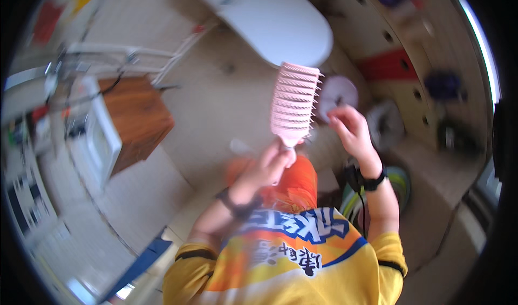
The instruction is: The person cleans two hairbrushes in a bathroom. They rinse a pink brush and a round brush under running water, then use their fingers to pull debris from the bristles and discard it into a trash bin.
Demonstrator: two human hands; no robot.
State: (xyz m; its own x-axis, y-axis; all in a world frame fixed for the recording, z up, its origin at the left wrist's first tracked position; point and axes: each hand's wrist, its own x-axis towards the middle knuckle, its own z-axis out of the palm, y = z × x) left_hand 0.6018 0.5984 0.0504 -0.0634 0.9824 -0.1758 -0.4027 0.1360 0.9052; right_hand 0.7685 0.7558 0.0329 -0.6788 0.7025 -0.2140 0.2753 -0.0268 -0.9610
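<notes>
A pink vented hairbrush (294, 101) stands upright in front of my body, its rows of bristles turned to the right. My left hand (271, 165) is wrapped round its handle just below the head. To the right of the bristles, and apart from them, my right hand (354, 136) is raised with thumb and fingertips drawn together in a pinch. Whatever may be between those fingertips is too small and blurred to make out. Dark bands circle both wrists.
A white table with a rounded end (280, 27) stands ahead. On the left is a brown wooden cabinet (140, 124) with a white front. Drawer units (386, 65) line the right side, near a round pinkish object (341, 95). A striped round object (400, 186) lies beside my right forearm.
</notes>
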